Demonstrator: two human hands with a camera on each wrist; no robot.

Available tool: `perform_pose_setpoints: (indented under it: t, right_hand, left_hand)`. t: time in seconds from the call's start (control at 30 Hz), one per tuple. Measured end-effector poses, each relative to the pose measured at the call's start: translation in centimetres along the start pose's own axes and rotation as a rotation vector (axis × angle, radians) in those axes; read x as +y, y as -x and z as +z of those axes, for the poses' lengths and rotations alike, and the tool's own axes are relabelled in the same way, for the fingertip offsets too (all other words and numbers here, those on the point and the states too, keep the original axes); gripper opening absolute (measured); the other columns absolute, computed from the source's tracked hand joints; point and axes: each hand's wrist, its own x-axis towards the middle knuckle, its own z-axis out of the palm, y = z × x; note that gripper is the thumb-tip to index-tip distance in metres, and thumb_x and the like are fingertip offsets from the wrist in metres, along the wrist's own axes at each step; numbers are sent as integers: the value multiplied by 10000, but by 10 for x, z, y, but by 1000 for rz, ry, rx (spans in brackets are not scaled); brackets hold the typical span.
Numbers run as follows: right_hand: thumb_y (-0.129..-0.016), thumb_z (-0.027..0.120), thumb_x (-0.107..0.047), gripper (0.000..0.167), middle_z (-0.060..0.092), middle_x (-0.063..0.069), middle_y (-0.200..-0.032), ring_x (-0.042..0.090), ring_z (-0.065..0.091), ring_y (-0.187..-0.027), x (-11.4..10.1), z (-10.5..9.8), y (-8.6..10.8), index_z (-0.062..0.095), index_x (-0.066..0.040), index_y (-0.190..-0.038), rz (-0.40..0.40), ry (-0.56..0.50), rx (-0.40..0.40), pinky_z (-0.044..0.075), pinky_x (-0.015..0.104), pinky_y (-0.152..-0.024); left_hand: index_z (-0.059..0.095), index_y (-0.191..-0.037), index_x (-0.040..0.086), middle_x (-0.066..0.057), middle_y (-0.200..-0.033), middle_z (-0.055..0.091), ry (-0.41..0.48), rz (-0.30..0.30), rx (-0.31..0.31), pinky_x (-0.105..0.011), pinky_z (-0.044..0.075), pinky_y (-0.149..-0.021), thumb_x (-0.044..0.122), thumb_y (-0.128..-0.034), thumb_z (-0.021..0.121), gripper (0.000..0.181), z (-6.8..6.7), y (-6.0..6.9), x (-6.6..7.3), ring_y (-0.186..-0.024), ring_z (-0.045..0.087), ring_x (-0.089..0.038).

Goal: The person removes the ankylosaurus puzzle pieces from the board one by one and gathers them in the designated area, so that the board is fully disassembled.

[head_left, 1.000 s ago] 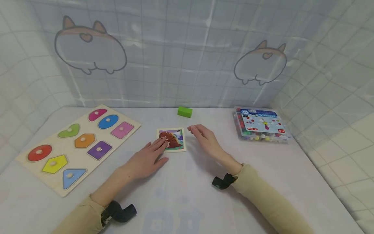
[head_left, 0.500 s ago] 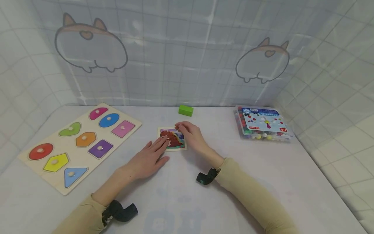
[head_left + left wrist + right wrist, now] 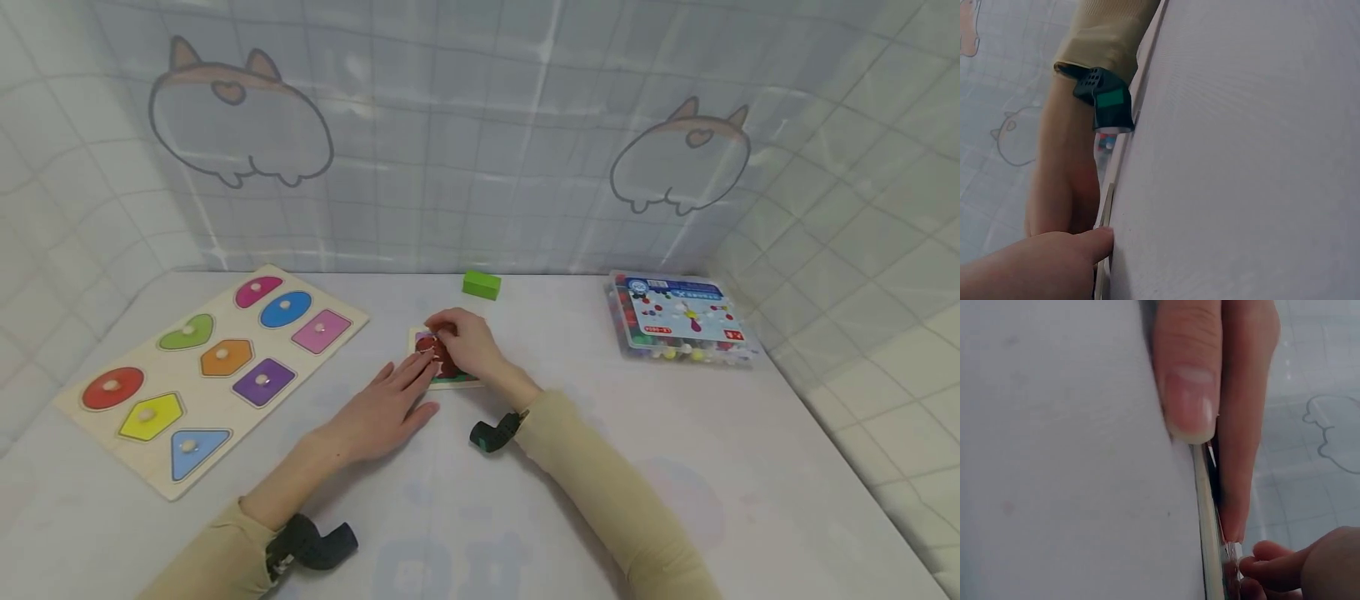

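Observation:
A small framed jigsaw puzzle [image 3: 447, 384] with a brown dinosaur picture lies on the table, partly hidden by both hands. My left hand [image 3: 385, 410] rests its extended fingers on the puzzle's left part, with the thumb spread on the near side. Over the puzzle's upper right, my right hand [image 3: 474, 348] reaches in with curled fingers, its thumb and fingertips close to the left fingertips. In the right wrist view, the right hand [image 3: 1300, 567] has its fingertips beside a small pale edge at the puzzle's surface. Whether those fingers pinch a piece cannot be made out.
A wooden peg-shape board [image 3: 277, 392] with several coloured shapes lies at the left. A green block [image 3: 482, 285] stands behind the puzzle. A clear plastic box [image 3: 682, 318] of coloured parts sits at the back right. Patterned curtain walls [image 3: 480, 133] surround the table.
My right hand has moved left from beside the puzzle to over it, towards the left fingertips. The left hand stays resting on the puzzle. The head view has shifted slightly.

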Motion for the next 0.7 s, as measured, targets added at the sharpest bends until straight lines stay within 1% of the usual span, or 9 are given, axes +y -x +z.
perform_pose_setpoints:
  t: [0.07,0.17,0.3,0.4,0.53,0.7]
  right_hand:
    - [-1002,537,-32,250,688,109,-1144,233,637,-1099,1,0,-1,715,-47,-1177,-8,28,-15,509,358,-988]
    - [-991,560,-48,229,667,122,-1105,249,635,-1058,1,1,0,737,-41,-1135,-43,69,-22,519,366,-942]
    - [-982,573,-52,219,656,133,-1091,257,630,-1035,1,2,0,751,-37,-1108,-94,108,-19,521,365,-921]
    - [-978,572,-45,230,655,138,-1090,262,628,-1035,2,3,0,752,-37,-1122,-118,135,-19,518,366,-930]
    - [-973,581,-47,238,649,147,-1093,272,621,-1038,2,3,0,751,-37,-1139,-123,151,-29,514,379,-942]
    - [-975,586,-56,244,637,160,-1118,282,609,-1053,3,2,-1,744,-39,-1160,-116,154,-61,507,393,-953]
  left_hand:
    - [304,-1558,24,-158,-1644,241,-2,0,-1,-585,208,-1209,395,-1029,520,681,1,0,0,-1526,213,-324]
    - [303,-1558,21,-160,-1644,240,3,7,3,-589,211,-1206,389,-1028,523,682,0,0,1,-1525,213,-328]
    - [313,-1554,18,-156,-1644,243,28,19,2,-579,214,-1208,368,-1024,538,673,-4,3,-2,-1524,217,-322]
    - [321,-1552,22,-153,-1641,252,41,16,-12,-563,223,-1209,366,-1022,545,670,-6,6,-5,-1519,232,-325]
    - [320,-1555,32,-153,-1640,256,47,1,-27,-549,228,-1211,380,-1024,539,672,-7,8,-6,-1514,244,-336]
    - [329,-1554,42,-153,-1636,265,50,6,-18,-552,238,-1204,380,-1017,553,673,-7,8,-5,-1511,256,-328]
